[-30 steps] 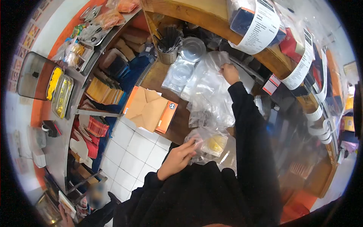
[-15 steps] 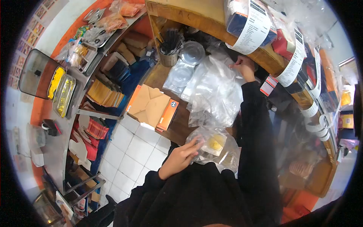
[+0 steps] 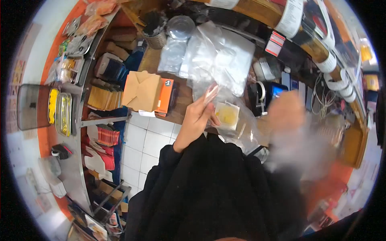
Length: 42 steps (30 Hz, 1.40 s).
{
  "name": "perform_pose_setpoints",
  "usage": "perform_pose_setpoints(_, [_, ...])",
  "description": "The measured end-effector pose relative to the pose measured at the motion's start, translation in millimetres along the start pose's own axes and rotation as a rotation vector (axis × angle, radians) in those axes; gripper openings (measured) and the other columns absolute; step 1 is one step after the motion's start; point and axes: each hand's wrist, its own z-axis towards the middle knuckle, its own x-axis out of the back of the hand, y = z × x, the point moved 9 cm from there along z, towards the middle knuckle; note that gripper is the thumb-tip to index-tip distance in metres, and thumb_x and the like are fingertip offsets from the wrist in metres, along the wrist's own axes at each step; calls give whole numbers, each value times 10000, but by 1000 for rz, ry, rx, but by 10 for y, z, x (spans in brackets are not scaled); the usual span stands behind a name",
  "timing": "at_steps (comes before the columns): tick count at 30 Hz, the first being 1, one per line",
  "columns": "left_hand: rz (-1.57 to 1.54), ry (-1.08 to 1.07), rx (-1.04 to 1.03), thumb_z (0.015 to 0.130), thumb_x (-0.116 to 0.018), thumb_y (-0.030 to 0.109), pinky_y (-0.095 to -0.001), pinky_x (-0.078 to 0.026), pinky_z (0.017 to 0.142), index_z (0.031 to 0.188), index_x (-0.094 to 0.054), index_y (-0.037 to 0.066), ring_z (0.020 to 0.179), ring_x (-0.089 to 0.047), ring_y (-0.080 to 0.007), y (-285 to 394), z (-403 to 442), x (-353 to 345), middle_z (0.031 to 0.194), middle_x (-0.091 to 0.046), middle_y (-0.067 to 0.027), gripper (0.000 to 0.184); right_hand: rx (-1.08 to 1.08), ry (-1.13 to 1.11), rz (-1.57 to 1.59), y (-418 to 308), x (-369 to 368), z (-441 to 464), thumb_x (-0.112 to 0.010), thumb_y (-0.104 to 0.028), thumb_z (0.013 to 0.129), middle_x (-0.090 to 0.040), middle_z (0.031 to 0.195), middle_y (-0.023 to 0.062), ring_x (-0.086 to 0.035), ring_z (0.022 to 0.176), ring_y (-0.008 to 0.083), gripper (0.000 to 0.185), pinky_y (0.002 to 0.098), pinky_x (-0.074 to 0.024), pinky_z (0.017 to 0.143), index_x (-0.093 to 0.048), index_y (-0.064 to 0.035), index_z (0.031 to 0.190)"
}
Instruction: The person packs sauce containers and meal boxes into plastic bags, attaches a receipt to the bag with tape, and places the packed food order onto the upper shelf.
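"What is the biggest thing in front of the person?"

"The brown tabletop (image 3: 183, 98), with a broad pile of clear plastic sheets (image 3: 233, 70) spread across it."

"And next in size?"

"The clear bag (image 3: 248, 127), crumpled, at the near edge of the tabletop, just in front of the dark clothing. Its upper part meets the pile. To the left, a folded brown carton (image 3: 141, 90) rests over an orange box (image 3: 164, 96)."

"Where are the hands?"

"The left hand (image 3: 194, 125) is at the left side of the clear bag. Its fingers (image 3: 205, 114) pinch the thin plastic, and the upper fingertips look glossy, as if seen through it. The right hand (image 3: 286, 110) is out to the right, near the black tape dispenser (image 3: 258, 96)."

"Are those fingers spread or together?"

"I cannot tell (that hand is one long blur), nor whether it holds anything."

"Anything smaller?"

"A perforated metal cup (image 3: 157, 41) stands at the far left, beside a stack of round clear lids (image 3: 180, 27). Smallest is the pale square packet (image 3: 227, 115) with a yellow middle, showing through the plastic just right of the left hand."
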Motion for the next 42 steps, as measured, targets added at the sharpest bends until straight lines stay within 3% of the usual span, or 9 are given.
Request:
perform_pose_setpoints(5, [182, -84, -45, 899, -438, 128, -222, -422, 454, 1193, -453, -19, 481, -530, -105, 158, -4, -222, 1200, -497, -140, 329, -680, 184, -1024, 2047, 110, -488, -398, -311, 884, -612, 900, 148, -574, 725, 270, 369, 344, -459, 691, -565, -3, 1000])
perform_pose_setpoints(8, [208, -173, -2, 888, -460, 121, -237, -420, 447, 1184, -472, -3, 458, -519, -121, 117, -100, -298, 1155, -520, -152, 321, -745, 264, -471, 2672, 205, -836, -338, -401, 903, -589, 1001, 173, -578, 833, 305, 457, 366, -451, 752, -551, -27, 1055])
perform_pose_setpoints(17, [618, -384, 14, 780, -581, 137, -337, -421, 708, 815, -640, 89, 760, -526, -248, 427, -173, 40, 811, -553, -120, 84, -1038, -722, -1048, 363, -401, -1382, -661, -375, 681, -614, 838, 140, -598, 823, 284, 434, 402, -429, 770, -599, -37, 946])
perform_pose_setpoints(20, [803, -249, -727, 605, -734, 203, -482, -274, 911, 791, -656, 197, 1101, -322, -404, 592, -170, -565, 1231, -349, -117, 202, -307, -254, -1190, -190, -449, -958, -680, -182, 613, -583, 794, 100, -568, 784, 260, 249, 348, -423, 730, -575, -50, 795])
perform_pose_setpoints(23, [209, -631, -407, 633, -714, 178, -440, -317, 905, 943, -581, 126, 1085, -396, -342, -137, -73, -1354, 1148, -429, -134, 340, 117, 388, -1159, -286, -312, -1024, -709, -181, 581, -507, 937, 121, -515, 861, 276, 352, 395, -402, 778, -493, -27, 813])
perform_pose_setpoints(27, [212, -164, -591, 724, -587, 122, -377, -365, 866, 916, -592, 55, 995, -484, -285, -231, 78, -1000, 1087, -510, -154, 203, -39, 804, -946, 295, -44, -1200, -794, -356, 502, -377, 1182, 211, -369, 1134, 357, 968, 439, -346, 911, -264, -10, 1235])
perform_pose_setpoints(32, [808, -1080, -295, 639, -512, 6, -396, -427, 690, 993, -546, 137, 843, -556, -222, -924, -441, -2007, 884, -583, -47, 379, -446, 614, -700, 1881, -161, -1046, -709, -300, 596, -372, 1220, 197, -376, 1146, 329, 798, 428, -327, 936, -309, -6, 1221])
perform_pose_setpoints(36, [587, -735, -687, 677, -682, 181, -366, -390, 854, 1017, -510, 111, 1008, -486, -250, -334, -467, -1338, 1033, -516, -107, 388, -517, 656, -492, 2456, -203, -809, -640, -255, 671, -369, 1250, 186, -382, 1155, 306, 664, 420, -311, 956, -344, -3, 1210])
perform_pose_setpoints(42, [483, 36, -258, 460, -815, 464, -459, -183, 1013, 1308, -110, -6, 1279, -152, -321, -1355, -403, 51, 1352, -154, -221, 1198, -748, 613, -192, 3220, -305, -703, -538, -188, 783, -363, 1296, 170, -391, 1170, 273, 473, 407, -287, 986, -398, 1, 1194])
